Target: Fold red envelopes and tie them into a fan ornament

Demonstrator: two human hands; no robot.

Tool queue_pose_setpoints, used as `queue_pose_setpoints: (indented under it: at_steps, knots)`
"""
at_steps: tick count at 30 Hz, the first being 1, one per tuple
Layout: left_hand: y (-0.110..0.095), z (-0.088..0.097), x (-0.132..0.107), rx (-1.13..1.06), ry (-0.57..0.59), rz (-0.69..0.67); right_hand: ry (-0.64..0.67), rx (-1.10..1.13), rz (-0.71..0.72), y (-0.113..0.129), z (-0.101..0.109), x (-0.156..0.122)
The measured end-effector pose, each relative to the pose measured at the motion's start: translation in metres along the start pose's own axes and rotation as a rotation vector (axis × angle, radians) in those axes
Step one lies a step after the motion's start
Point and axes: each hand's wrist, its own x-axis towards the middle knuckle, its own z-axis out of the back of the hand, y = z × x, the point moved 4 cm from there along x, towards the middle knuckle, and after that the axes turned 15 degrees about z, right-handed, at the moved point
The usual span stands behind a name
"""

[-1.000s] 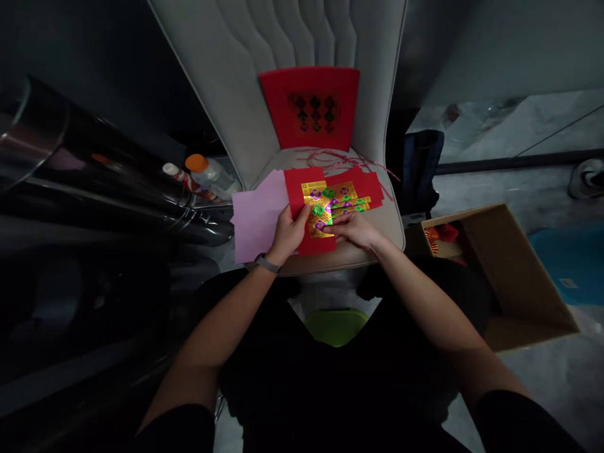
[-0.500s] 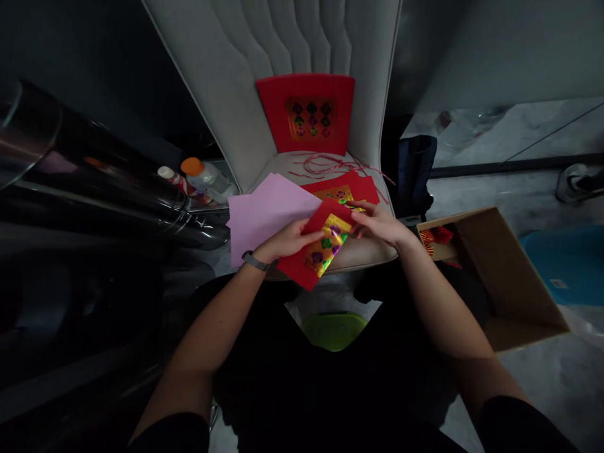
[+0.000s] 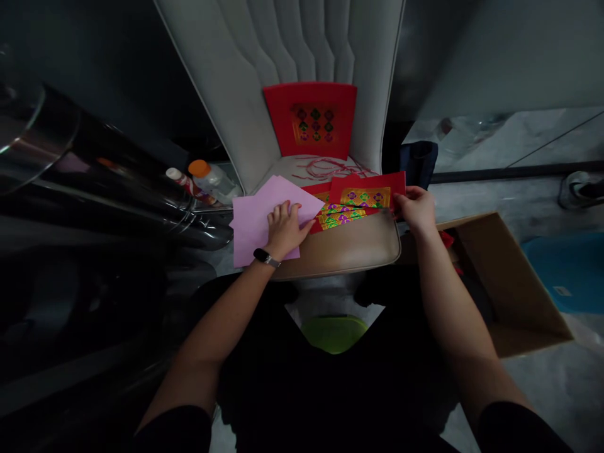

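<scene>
My left hand (image 3: pixel 287 228) lies with fingers spread on pink paper sheets (image 3: pixel 252 220) at the left of the chair seat. At the right, my right hand (image 3: pixel 416 207) pinches the end of a red card (image 3: pixel 368 189) printed with a gold panel and coloured diamonds. Beneath that card, several more red-and-gold cards (image 3: pixel 337 219) are fanned out, partly covered by it and the pink paper. A larger red sheet (image 3: pixel 311 119) with a similar gold print leans against the chair back. Red-and-white string (image 3: pixel 325 167) lies in front of it.
A grey padded chair (image 3: pixel 352 251) holds all these things. Left of it stand an orange-capped bottle (image 3: pixel 214 179) and a white-capped one (image 3: pixel 182 180). On the right are an open cardboard box (image 3: pixel 514 283) and a blue container (image 3: pixel 570 270). A green object (image 3: pixel 335 333) sits below.
The red card that both hands held over the seat's front is now out of my left hand, which rests on the pink paper. My right hand has moved right, holding a card over the others.
</scene>
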Motion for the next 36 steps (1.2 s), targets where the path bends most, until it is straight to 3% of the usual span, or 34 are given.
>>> queue_pose_setpoints:
  at_steps: [6,13,17,21,23,26,28,32,36]
  knots:
    - [0.007,0.003,0.005,-0.222,-0.08,-0.049,-0.005,-0.025,0.055,-0.004,-0.004,0.0]
    - [0.018,0.04,0.012,-0.591,-0.216,0.048,0.133,-0.021,0.079,-0.004,-0.046,0.001]
    - [0.008,0.05,0.006,-0.636,-0.252,0.023,0.065,-0.245,0.231,0.003,-0.054,0.0]
    - [-0.012,0.041,-0.005,-0.611,-0.178,-0.122,0.027,-0.349,0.384,0.026,-0.06,-0.009]
    - [-0.027,0.032,-0.014,-0.594,-0.114,-0.256,0.057,-0.205,0.293,0.033,-0.064,-0.014]
    - [-0.048,0.014,-0.03,-0.548,0.012,-0.439,0.284,0.128,-0.05,0.031,-0.078,-0.023]
    - [-0.059,0.003,-0.04,-0.507,0.095,-0.521,0.398,0.223,-0.208,0.026,-0.082,-0.03]
    - [-0.063,-0.006,-0.049,-0.468,0.172,-0.585,0.43,0.136,-0.164,0.016,-0.075,-0.032]
    - [-0.041,0.001,-0.03,-0.552,0.04,-0.373,0.475,0.165,-0.004,0.013,-0.065,-0.03]
